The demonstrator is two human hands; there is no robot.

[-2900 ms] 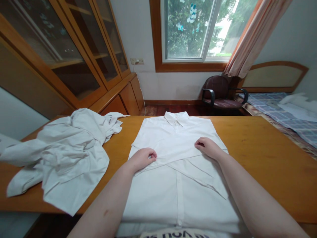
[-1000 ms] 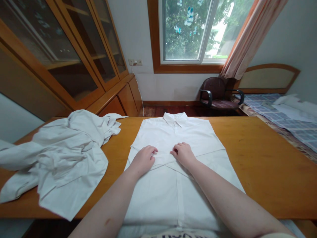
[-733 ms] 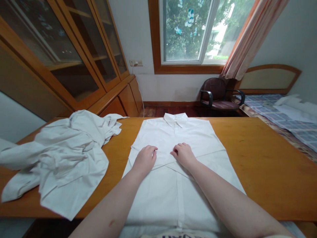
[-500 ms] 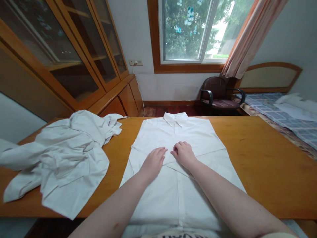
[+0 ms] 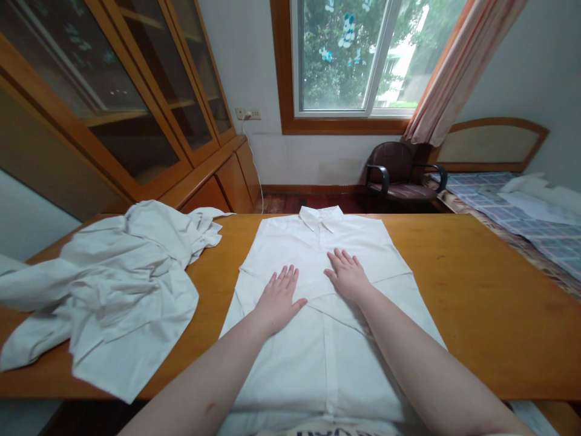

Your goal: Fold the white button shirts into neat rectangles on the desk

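Observation:
A white collared shirt (image 5: 318, 242) lies flat on the wooden table (image 5: 490, 290), collar at the far side, its sleeves folded across the middle. My left hand (image 5: 279, 297) rests palm down on the folded sleeves, fingers stretched out. My right hand (image 5: 347, 275) lies flat beside it, slightly farther away, fingers spread on the cloth. Neither hand holds anything.
A crumpled heap of white garments (image 5: 118, 284) covers the table's left part. A glass-fronted wooden cabinet (image 5: 136, 103) stands at the left. Beyond the table are a dark armchair (image 5: 399, 175), a window (image 5: 354, 54) with a curtain, and a bed (image 5: 535, 218) at the right.
Both hands were curled on the folded sleeves; they have opened and now lie flat. Earlier still, the right hand moved in from the shirt's right side toward the middle.

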